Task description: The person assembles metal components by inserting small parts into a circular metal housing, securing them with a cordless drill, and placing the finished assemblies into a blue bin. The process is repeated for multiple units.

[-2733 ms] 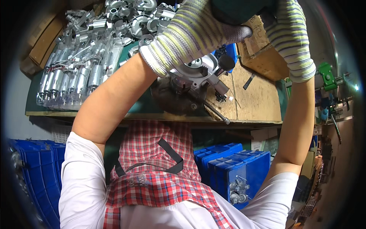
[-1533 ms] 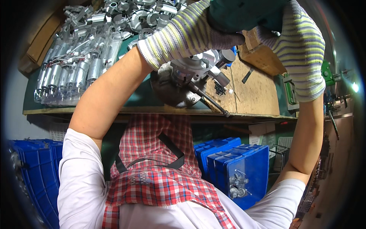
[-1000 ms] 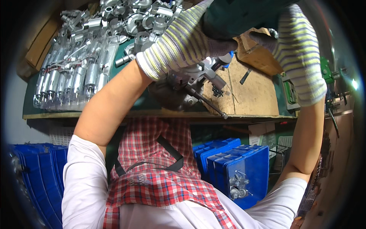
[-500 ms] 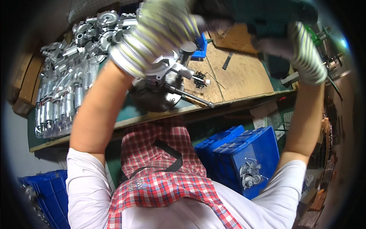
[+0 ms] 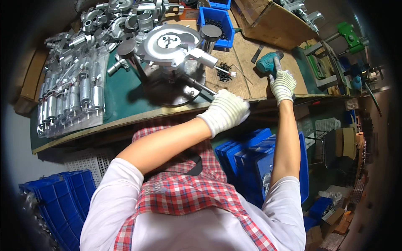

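My left hand (image 5: 226, 111), in a striped glove, is closed round the end of a metal lever (image 5: 197, 85). That lever sticks out from a round-based metal fixture (image 5: 165, 94) at the bench's front edge. On top of the fixture lies a silver round cast part (image 5: 169, 42) with small dark screws at its centre. A cylindrical motor (image 5: 204, 57) with a white connector juts from its right side. My right hand (image 5: 283, 85), also gloved, holds a teal power screwdriver (image 5: 266, 63) down on the cardboard; its handle is mostly hidden by the glove.
Loose black screws (image 5: 225, 73) lie beside the fixture, and a blue bin (image 5: 215, 27) behind holds more. Bagged motors (image 5: 73, 96) and piled castings (image 5: 119, 25) fill the left. A cardboard box (image 5: 274, 23) and green clamp frame (image 5: 320, 62) stand right. Blue crates (image 5: 251, 150) sit below.
Both hands have come down from above the fixture. The screwdriver now rests on the cardboard at the right, and my left hand has taken hold of the lever. The casting on the fixture is uncovered.
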`<state>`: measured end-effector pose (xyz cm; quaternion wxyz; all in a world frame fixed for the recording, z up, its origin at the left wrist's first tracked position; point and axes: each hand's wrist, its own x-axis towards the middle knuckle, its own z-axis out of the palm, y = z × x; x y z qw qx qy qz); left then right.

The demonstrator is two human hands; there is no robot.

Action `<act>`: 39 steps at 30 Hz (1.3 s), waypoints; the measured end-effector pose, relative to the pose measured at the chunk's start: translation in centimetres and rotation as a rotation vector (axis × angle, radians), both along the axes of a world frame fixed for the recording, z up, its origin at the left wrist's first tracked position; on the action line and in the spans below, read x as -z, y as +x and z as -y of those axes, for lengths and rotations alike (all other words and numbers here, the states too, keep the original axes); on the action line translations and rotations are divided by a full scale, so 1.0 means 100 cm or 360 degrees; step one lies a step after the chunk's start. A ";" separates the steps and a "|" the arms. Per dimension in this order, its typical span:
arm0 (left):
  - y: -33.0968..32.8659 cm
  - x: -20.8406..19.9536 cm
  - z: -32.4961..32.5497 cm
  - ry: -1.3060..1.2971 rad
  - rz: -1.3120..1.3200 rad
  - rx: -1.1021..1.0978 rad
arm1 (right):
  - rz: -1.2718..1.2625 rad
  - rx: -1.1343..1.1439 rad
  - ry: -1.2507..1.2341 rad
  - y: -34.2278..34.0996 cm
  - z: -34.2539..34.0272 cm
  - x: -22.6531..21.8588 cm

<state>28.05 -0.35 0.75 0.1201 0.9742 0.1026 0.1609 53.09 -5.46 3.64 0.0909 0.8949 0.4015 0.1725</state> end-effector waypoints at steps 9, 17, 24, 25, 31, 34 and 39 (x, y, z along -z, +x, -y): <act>-0.146 -0.005 0.005 0.0111 -0.0010 0.0268 | -0.0044 0.0089 -0.0066 0.003 -0.012 0.015; -0.202 -0.005 -0.076 0.0040 0.0629 -0.0699 | -0.1207 -0.0454 0.0906 -0.171 -0.038 -0.040; -0.101 0.036 -0.141 -0.2613 0.1014 -0.0714 | -0.2884 -0.0771 0.1128 -0.287 -0.053 -0.053; -0.094 0.018 -0.129 -0.2923 0.1334 -0.0650 | -0.2717 -0.0916 0.1129 -0.288 -0.065 -0.041; -0.107 -0.017 -0.101 -0.2898 0.1782 -0.0054 | -0.1744 -0.1027 0.0832 -0.313 -0.028 -0.079; -0.120 -0.027 -0.085 -0.2643 0.1663 -0.0020 | -0.1206 -0.1437 0.1234 -0.290 0.017 -0.076; -0.128 -0.049 -0.020 -0.2087 0.1102 0.0103 | -0.0839 -0.1420 0.1650 -0.257 0.067 -0.055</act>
